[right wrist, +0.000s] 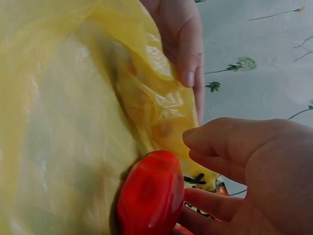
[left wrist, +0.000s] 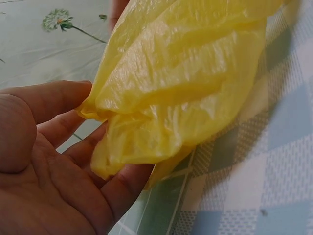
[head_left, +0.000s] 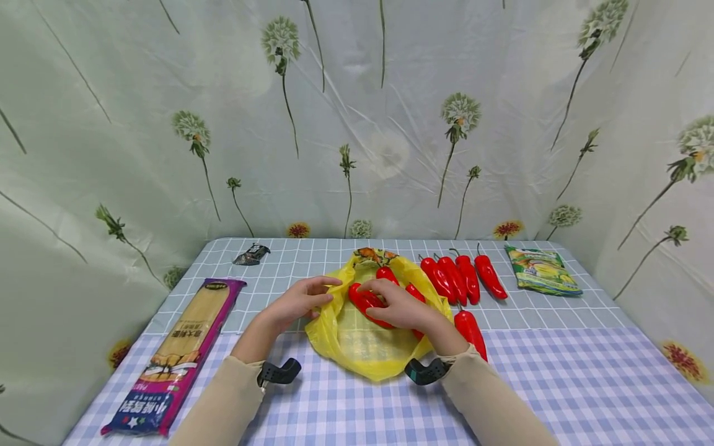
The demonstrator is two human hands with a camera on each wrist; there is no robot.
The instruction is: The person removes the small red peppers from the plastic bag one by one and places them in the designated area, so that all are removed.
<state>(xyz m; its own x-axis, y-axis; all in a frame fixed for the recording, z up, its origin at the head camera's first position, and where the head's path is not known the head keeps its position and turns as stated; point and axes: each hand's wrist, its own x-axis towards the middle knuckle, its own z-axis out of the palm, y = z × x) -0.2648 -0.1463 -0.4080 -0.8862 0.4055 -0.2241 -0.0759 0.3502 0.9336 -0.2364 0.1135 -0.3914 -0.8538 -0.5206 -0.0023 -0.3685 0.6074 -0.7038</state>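
My feeds show the yellow bag (head_left: 357, 344) as thin, crinkled plastic film, translucent with a soft sheen, while the red peppers (head_left: 470, 282) look smooth and highly glossy, with bright highlights on their skins. I read shiny plastic film on the noodle packet (head_left: 185, 331), green packet (head_left: 543, 269) and small black wrapper (head_left: 252, 254), and matt cloth on the beige sleeves (head_left: 225, 396). The chequered tablecloth (head_left: 346, 415) looks matt to me, the flowered backdrop (head_left: 390, 204) smooth, lightly creased and faintly satiny.
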